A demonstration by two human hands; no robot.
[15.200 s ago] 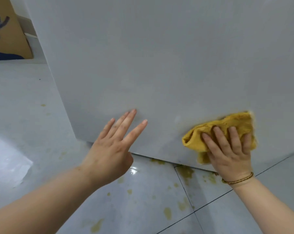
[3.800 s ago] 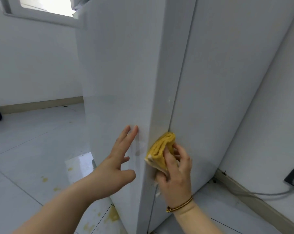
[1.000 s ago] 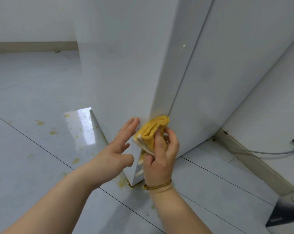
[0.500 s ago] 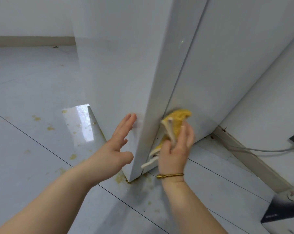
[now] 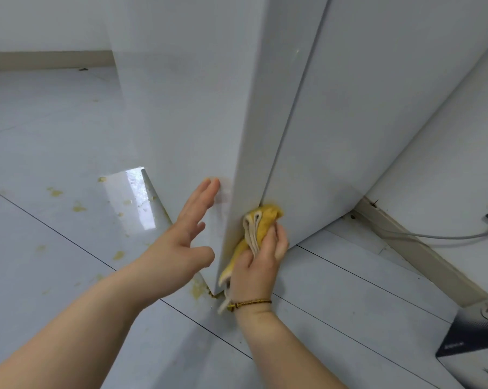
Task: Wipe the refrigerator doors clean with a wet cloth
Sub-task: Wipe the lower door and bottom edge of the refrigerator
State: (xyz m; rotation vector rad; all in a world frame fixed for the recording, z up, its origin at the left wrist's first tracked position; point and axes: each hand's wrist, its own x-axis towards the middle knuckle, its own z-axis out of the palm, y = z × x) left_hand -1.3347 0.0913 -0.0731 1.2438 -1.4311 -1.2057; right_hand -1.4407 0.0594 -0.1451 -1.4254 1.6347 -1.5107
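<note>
The white refrigerator (image 5: 349, 113) fills the upper middle of the head view, and I look at its lower corner. Its front door (image 5: 186, 102) faces left; the door's narrow side edge runs down to the floor. My right hand (image 5: 261, 265) grips a folded yellow cloth (image 5: 261, 224) and holds it against the bottom of that edge, at the seam with the cabinet side. My left hand (image 5: 186, 237) is flat, fingers straight, fingertips touching the door front just left of the corner.
Yellowish splatters (image 5: 78, 207) dot the glossy grey floor tiles left of the fridge and under its corner. A beige skirting board (image 5: 422, 248) and a grey cable (image 5: 444, 235) run along the right wall. A dark printed box (image 5: 478, 352) lies at the lower right.
My right hand with the cloth has slid slightly down the door's side edge, close to the floor. My left hand stays on the door front. The view has hardly shifted.
</note>
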